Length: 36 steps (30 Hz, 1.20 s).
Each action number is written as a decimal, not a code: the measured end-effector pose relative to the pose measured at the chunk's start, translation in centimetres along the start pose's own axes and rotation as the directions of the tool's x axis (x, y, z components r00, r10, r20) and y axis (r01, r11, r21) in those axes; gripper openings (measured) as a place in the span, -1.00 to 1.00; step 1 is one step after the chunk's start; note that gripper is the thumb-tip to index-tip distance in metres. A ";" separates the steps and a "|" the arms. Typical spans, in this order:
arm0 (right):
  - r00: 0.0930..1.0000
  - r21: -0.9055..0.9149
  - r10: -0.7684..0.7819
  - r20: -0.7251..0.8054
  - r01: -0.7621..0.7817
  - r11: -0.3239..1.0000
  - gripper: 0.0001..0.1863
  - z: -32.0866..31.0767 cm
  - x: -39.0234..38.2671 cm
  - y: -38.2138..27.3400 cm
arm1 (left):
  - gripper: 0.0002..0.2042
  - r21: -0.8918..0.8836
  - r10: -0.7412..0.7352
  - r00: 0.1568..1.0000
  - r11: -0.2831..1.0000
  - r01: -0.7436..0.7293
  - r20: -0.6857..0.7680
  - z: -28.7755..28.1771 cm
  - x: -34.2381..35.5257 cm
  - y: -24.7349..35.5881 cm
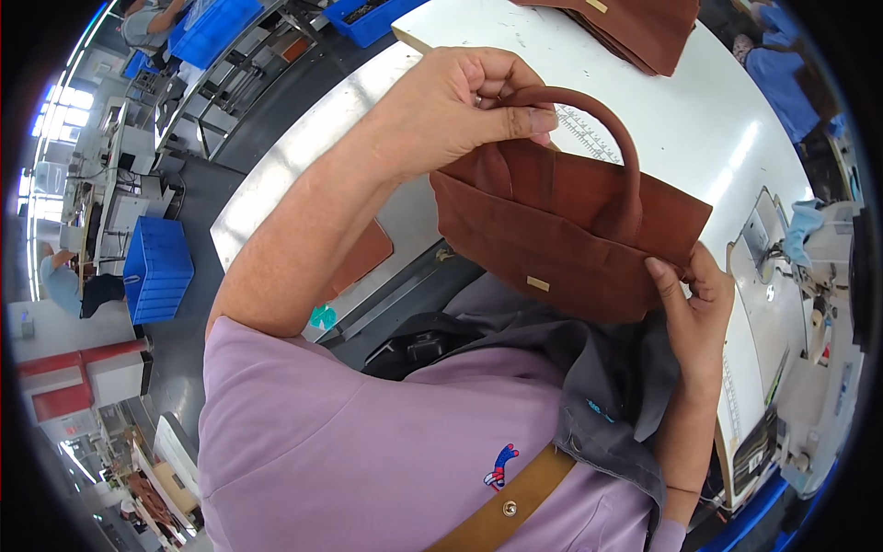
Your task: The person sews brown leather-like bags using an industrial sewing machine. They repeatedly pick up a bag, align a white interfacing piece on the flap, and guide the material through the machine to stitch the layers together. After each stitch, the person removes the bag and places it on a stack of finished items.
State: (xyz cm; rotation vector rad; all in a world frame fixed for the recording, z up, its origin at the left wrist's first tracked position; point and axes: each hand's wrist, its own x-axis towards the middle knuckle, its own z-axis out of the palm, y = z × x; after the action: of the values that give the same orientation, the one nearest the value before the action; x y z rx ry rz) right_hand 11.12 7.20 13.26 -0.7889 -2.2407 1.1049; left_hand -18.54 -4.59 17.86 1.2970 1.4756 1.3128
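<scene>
Between my two hands hangs a brown leather handbag [552, 241] with a rolled handle and a small gold plate on its front. My left hand [487, 106] pinches the left end of the handle, thumb pressed against it. Low on the right side, my right hand [694, 308] grips the bag's edge with the thumb on the front face; its other fingers are partly hidden behind the bag. The bag is held over the near edge of the white table [736, 120], in front of my body.
Another brown leather bag piece [635, 32] lies at the table's far side. A sewing machine [819, 304] stands to the right. A flat brown leather panel [366, 258] lies under my left forearm. Blue crates [158, 270] are on the left, and other people [777, 78] sit farther off.
</scene>
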 end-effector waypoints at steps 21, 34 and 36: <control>0.988 0.068 0.126 -0.088 -0.120 0.990 -0.75 -5.0 -2.7 5.2 | -0.61 0.619 -0.037 0.994 0.779 0.096 -0.106 -18.0 -14.5 -8.3; 0.987 0.036 0.149 -0.054 -0.147 0.989 -0.76 -5.6 -3.6 6.2 | -0.79 0.502 -0.134 0.512 0.101 0.859 -0.848 -16.7 -37.1 -23.8; 0.984 0.050 0.165 -0.069 -0.162 0.986 -0.77 -5.6 -3.8 6.0 | -0.81 0.469 -0.141 0.496 0.187 0.863 -0.857 -17.4 -36.4 -25.1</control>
State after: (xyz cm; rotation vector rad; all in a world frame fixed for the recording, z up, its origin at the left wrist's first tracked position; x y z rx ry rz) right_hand 19.13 10.49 10.65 -0.9934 -2.1145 1.1775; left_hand -33.05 -42.65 -6.54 0.5087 3.1206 0.2818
